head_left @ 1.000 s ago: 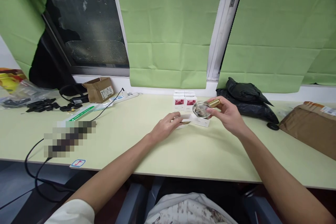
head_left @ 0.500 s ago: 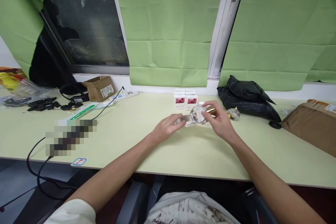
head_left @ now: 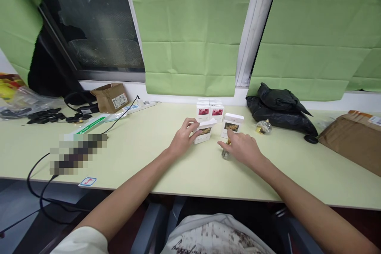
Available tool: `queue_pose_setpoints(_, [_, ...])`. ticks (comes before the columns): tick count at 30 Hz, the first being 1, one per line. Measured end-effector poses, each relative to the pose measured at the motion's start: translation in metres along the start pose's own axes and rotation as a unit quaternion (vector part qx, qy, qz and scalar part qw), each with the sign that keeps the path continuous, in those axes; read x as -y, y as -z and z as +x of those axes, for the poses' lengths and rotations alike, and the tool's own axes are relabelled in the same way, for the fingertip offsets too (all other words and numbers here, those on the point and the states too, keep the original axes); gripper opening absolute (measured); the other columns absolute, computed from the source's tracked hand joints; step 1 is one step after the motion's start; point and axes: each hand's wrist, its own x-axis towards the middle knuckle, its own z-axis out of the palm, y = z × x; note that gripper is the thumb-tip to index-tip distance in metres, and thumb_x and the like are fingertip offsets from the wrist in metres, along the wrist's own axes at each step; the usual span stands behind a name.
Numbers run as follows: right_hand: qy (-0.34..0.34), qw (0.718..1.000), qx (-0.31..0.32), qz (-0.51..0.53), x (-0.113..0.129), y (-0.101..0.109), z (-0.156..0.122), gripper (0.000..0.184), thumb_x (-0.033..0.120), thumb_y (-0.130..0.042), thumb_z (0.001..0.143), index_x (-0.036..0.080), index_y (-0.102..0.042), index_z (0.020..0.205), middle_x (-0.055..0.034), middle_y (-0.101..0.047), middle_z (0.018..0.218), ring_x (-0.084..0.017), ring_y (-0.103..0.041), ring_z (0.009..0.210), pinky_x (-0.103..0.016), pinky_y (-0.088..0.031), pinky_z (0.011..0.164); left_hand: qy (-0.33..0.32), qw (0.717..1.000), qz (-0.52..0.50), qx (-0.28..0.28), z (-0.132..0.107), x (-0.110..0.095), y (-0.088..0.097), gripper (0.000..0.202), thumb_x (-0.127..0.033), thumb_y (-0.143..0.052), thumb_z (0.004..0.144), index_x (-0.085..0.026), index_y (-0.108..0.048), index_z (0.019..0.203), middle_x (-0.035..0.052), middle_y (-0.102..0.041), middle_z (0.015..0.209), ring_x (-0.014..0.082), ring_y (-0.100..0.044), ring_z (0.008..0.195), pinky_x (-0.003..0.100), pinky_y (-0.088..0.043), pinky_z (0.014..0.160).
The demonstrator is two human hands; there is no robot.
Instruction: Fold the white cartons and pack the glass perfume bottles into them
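Observation:
My left hand (head_left: pixel 183 137) grips the left side of a small white box (head_left: pixel 203 133) with a dark-and-gold picture; its top flap looks raised. Just right of it, a second white box (head_left: pixel 232 124) with the same kind of picture stands upright. In front of that box, my right hand (head_left: pixel 242 147) is closed around a glass bottle (head_left: pixel 225 154) with a gold part. Its fingers hide most of the bottle, and the clear end points down near the tabletop. Farther right lies a round glass piece with gold fittings (head_left: pixel 264 127), apart from both hands.
White boxes with red pictures (head_left: pixel 210 112) stand behind the hands. Black plastic bags (head_left: pixel 281 111) and a brown carton (head_left: pixel 353 139) are on the right. An open cardboard box (head_left: pixel 110 98), cables and black parts (head_left: pixel 46 116) lie on the left of the table (head_left: pixel 133 158).
My hands have moved apart. The round glass bottle, held up between them before, is now lower in my right hand. My left hand now grips the white box.

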Motion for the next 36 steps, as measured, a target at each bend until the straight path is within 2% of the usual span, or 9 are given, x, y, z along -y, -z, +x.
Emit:
queue_pose_setpoints(4, [0.009,0.997,0.023,0.073,-0.025,0.018,0.006,0.063,0.079,-0.057,0.089,0.021,-0.061,0.113,-0.0163,-0.073,0.104,-0.034,-0.070,0.090,-0.038,-0.044,0.071,0.039,0.998,-0.040,0.005,-0.001,0.001,-0.002,0.013,-0.032,-0.056,0.105,-0.024,-0.061,0.114,0.0084,-0.055,0.126,0.0166,-0.064,0.102,0.032,-0.062,0.083])
queue_pose_setpoints(7, [0.127,0.954,0.112,0.247,-0.050,0.024,0.007,0.062,0.068,-0.072,0.083,0.028,-0.058,0.128,-0.0094,-0.066,0.128,-0.025,-0.067,0.093,-0.035,-0.048,0.075,0.055,0.997,-0.060,0.008,0.000,0.000,-0.003,0.013,-0.034,-0.055,0.105,-0.024,-0.061,0.113,0.0079,-0.054,0.126,0.0155,-0.064,0.100,0.031,-0.063,0.082])
queue_pose_setpoints(10, [0.167,0.923,0.156,0.309,-0.062,0.017,0.005,0.041,0.054,-0.071,0.088,0.028,-0.063,0.118,-0.0023,-0.068,0.102,-0.020,-0.062,0.083,-0.032,-0.046,0.074,0.044,0.998,-0.050,0.011,0.000,-0.002,-0.003,0.013,-0.033,-0.055,0.106,-0.024,-0.060,0.113,0.0087,-0.054,0.126,0.0156,-0.065,0.099,0.031,-0.062,0.081])
queue_pose_setpoints(13, [0.149,0.935,0.126,0.297,-0.067,0.010,0.004,0.025,0.048,-0.070,0.091,0.024,-0.065,0.098,0.0018,-0.061,0.079,-0.018,-0.055,0.072,-0.030,-0.042,0.068,-0.009,0.999,0.003,0.032,-0.001,-0.002,0.000,0.016,-0.030,-0.053,0.107,-0.025,-0.061,0.119,0.0102,-0.057,0.128,0.0159,-0.065,0.097,0.031,-0.060,0.082])
queue_pose_setpoints(16, [0.130,0.927,0.062,0.345,-0.072,0.015,0.006,0.030,0.052,-0.074,0.089,0.024,-0.066,0.096,0.0009,-0.063,0.079,-0.017,-0.054,0.070,-0.030,-0.042,0.064,-0.094,0.990,0.083,0.063,-0.005,-0.001,0.004,0.025,-0.026,-0.051,0.107,-0.028,-0.062,0.130,0.0106,-0.060,0.133,0.0189,-0.067,0.107,0.030,-0.059,0.081])
queue_pose_setpoints(20, [0.094,0.859,-0.075,0.497,-0.067,0.028,0.010,0.042,0.054,-0.082,0.082,0.025,-0.064,0.106,-0.0022,-0.068,0.093,-0.018,-0.061,0.073,-0.031,-0.050,0.063,-0.193,0.972,0.113,0.070,-0.008,-0.005,0.004,0.034,-0.014,-0.048,0.106,-0.029,-0.063,0.132,0.0098,-0.064,0.134,0.0225,-0.064,0.122,0.031,-0.060,0.086])
queue_pose_setpoints(23, [0.123,0.830,-0.077,0.538,-0.049,0.029,0.010,0.043,0.052,-0.084,0.081,0.025,-0.065,0.109,-0.0040,-0.070,0.103,-0.020,-0.067,0.079,-0.034,-0.057,0.070,-0.164,0.982,0.049,0.082,-0.009,-0.011,0.001,0.032,-0.017,-0.051,0.105,-0.029,-0.065,0.131,0.0081,-0.067,0.133,0.0220,-0.066,0.122,0.033,-0.061,0.091])
queue_pose_setpoints(30, [0.188,0.884,-0.055,0.425,-0.030,0.025,0.011,0.030,0.049,-0.068,0.094,0.026,-0.069,0.112,-0.0068,-0.073,0.110,-0.025,-0.068,0.093,-0.039,-0.057,0.083,-0.017,0.994,-0.021,0.103,-0.014,-0.020,0.004,0.033,-0.027,-0.056,0.104,-0.035,-0.059,0.136,0.0028,-0.069,0.130,0.0202,-0.072,0.111,0.033,-0.063,0.092])
queue_pose_setpoints(36, [0.230,0.927,-0.038,0.295,-0.021,0.032,0.009,0.018,0.038,-0.058,0.102,0.026,-0.062,0.115,-0.0050,-0.071,0.107,-0.022,-0.064,0.089,-0.034,-0.049,0.079,-0.117,0.989,-0.076,0.054,-0.012,-0.011,-0.009,0.033,-0.021,-0.061,0.101,-0.030,-0.048,0.130,0.0092,-0.061,0.135,0.0213,-0.067,0.122,0.038,-0.063,0.093])
